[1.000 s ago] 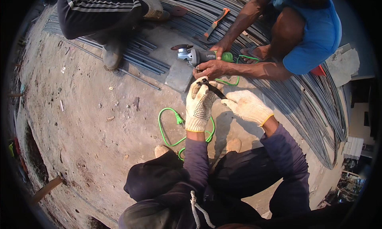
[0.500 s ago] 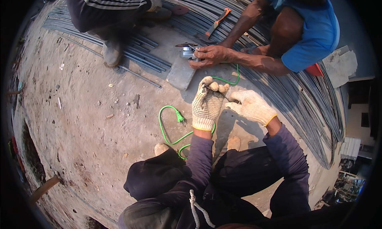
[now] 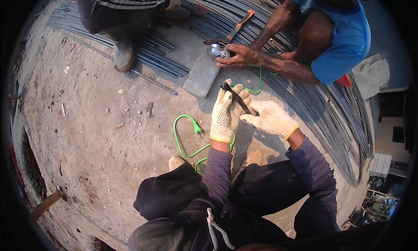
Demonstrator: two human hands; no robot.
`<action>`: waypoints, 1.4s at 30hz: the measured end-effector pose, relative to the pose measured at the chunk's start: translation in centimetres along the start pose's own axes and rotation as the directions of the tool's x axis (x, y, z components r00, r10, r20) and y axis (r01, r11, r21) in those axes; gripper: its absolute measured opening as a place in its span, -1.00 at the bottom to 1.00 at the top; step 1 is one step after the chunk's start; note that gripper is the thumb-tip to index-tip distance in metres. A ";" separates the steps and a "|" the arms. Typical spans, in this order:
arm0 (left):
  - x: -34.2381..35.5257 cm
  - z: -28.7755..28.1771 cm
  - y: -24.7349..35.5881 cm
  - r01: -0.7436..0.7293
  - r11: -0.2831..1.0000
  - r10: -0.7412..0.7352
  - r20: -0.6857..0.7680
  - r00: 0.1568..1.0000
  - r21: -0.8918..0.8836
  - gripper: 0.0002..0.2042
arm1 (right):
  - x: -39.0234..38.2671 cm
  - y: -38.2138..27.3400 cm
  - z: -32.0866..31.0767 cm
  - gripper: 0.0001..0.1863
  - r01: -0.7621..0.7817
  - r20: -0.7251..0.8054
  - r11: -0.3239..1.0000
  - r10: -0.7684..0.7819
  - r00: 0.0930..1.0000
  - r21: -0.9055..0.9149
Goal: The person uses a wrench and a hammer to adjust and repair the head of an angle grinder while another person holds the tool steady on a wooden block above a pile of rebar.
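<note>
Both my hands wear cream knitted gloves with dark dots on the palm. My left hand (image 3: 226, 112) is palm up, its fingers curled around a slim black strip-like piece (image 3: 237, 97) with a thicker rounded head at the thumb end. I cannot tell its exact kind. At the lower end, my right hand (image 3: 272, 117) pinches the piece between thumb and fingers. Just beyond my hands, a co-worker's hand (image 3: 238, 55) holds an angle grinder (image 3: 217, 50) with a brown disc, above a grey concrete block (image 3: 201, 80).
A green cord (image 3: 183, 117) with a plug (image 3: 197, 128) loops on the ground before me. Long steel rebars (image 3: 322, 116) lie at the right and back; cut bars (image 3: 161, 64) lie far left. An orange-handled tool (image 3: 240, 25) rests on bars. Another person's boot (image 3: 123, 55) stands there.
The black piece has turned into plainer view, lying across my left palm. The co-worker's grinder has shifted slightly up and right, with its disc tilted differently.
</note>
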State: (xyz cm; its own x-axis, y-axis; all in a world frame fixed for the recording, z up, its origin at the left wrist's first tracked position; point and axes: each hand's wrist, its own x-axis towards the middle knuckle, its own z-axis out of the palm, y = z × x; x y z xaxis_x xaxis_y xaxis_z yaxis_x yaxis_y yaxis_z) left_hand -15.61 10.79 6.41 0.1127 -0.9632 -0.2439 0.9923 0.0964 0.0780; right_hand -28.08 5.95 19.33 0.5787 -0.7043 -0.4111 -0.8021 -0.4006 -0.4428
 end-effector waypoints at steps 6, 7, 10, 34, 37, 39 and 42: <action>-0.1 -0.9 0.4 0.006 0.996 -0.002 0.048 0.999 -0.089 -0.41 | 0.0 -0.7 -0.6 -0.65 0.030 -0.026 0.999 -0.032 0.999 -0.045; -0.1 -0.8 0.4 0.015 0.996 -0.012 0.042 0.999 -0.086 -0.42 | -0.2 -0.9 -0.9 -0.68 0.063 -0.071 0.996 -0.068 0.995 -0.063; 0.0 -0.7 0.7 0.024 0.997 -0.020 0.050 0.999 -0.079 -0.50 | -0.2 -3.4 -2.3 -0.70 0.148 -0.237 0.985 -0.123 0.964 0.088; 0.4 -0.6 0.0 0.142 0.962 -0.123 0.091 0.988 -0.233 -0.45 | -0.6 -6.7 -0.6 -0.28 0.211 -0.050 0.976 -0.213 0.976 -0.049; 0.3 -0.5 0.4 0.150 0.964 -0.123 0.134 0.983 -0.219 -0.43 | -0.6 -6.4 -0.4 -0.27 0.052 0.059 0.990 -0.044 0.997 -0.131; 0.4 -0.3 0.6 0.139 0.966 -0.110 0.141 0.984 -0.219 -0.42 | -0.5 -5.5 0.1 -0.26 0.097 0.073 0.976 -0.084 0.994 -0.193; 0.7 -1.1 0.9 0.105 0.972 -0.094 0.063 0.994 -0.209 -0.38 | -0.3 -5.7 0.1 -0.27 0.113 0.145 0.966 -0.080 0.986 -0.233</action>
State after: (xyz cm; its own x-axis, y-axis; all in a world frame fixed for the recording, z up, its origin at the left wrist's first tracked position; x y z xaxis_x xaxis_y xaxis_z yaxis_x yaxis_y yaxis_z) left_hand -14.61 10.49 5.20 0.0157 -0.9820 -0.1884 0.9874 0.0449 -0.1520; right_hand -23.69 8.47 21.90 0.6565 -0.5773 -0.4855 -0.7436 -0.6032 -0.2884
